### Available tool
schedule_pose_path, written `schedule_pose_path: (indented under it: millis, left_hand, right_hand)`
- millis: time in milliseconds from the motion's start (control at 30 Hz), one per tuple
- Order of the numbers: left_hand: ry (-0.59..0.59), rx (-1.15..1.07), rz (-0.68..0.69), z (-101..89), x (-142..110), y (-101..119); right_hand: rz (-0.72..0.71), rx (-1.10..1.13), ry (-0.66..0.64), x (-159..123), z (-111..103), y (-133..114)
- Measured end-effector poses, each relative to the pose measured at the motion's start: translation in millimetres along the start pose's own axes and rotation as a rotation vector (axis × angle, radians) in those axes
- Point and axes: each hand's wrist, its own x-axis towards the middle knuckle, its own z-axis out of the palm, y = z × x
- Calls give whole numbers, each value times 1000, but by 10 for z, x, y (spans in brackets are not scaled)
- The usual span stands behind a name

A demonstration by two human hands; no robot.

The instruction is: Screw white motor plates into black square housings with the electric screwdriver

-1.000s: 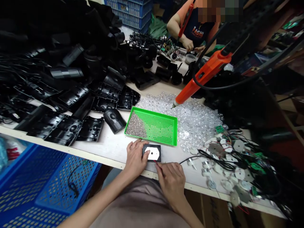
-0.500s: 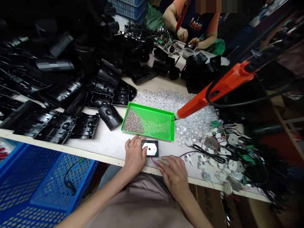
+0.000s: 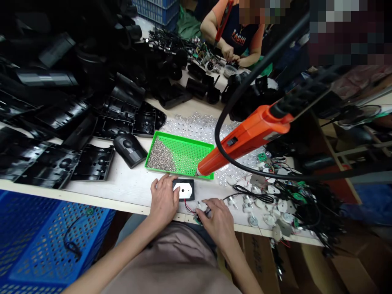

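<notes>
My left hand [image 3: 164,199] is closed on the left side of a small black rectangular block with a silver plate [image 3: 184,190], the thumb along its edge. The block lies flat on the table, and red wires [image 3: 188,206] run from its near side toward my right hand. My right hand [image 3: 218,218] pinches a small white part [image 3: 201,205] at the table's front edge. A bit of green circuit board [image 3: 197,219] shows below those fingers. Just beyond both hands, an orange-red electric screwdriver [image 3: 241,141] hangs over a green tray [image 3: 196,148] of small screws [image 3: 161,156]; its tip is hard to see.
Black plastic housings [image 3: 92,161] fill the left side. Clear plastic pieces [image 3: 196,120] spread behind the tray. White discs, circuit boards and a coiled black cable [image 3: 254,194] lie at right. A blue crate [image 3: 58,241] stands below left. Across the table a person [image 3: 235,36] works.
My right hand, earlier near the red wires, now holds the white part. The screwdriver has swung nearer, its front end now over the tray's near edge. The view has shifted slightly right.
</notes>
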Motion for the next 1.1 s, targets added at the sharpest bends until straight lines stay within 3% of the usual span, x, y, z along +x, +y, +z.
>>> schedule_pose_path:
  millis: [167,233,367,467,633,767,967,1100]
  left_hand:
    - [-23,-16,-13,-21,-10,10]
    - [-33,-18,-21,-27,-18,16]
    - [-32,-27,-33,-36,-29,27]
    - [-30,-43,-37,-49,-32,34]
    - [-31,-77,-38,-75,-36,21]
    - [-31,-96,-34,-76,-47,-2]
    - [-2,-49,-33,-119,-26,-122]
    - [18,-60,-3,-207,-25,-250]
  right_hand:
    - [38,359,115,159,-31,9]
    - [-12,457,104,252,-102,-11]
    - [-372,165,-19,502,-170,-109]
    - [-503,-39,-87,653,-154,-197]
    - [-543,-185,-224,792,-155,-354]
    - [-555,-309,-238,824,-103,-409]
    - [-528,-198,-189,783,141,-512]
    - [-502,-43,-181,779,-54,-519]
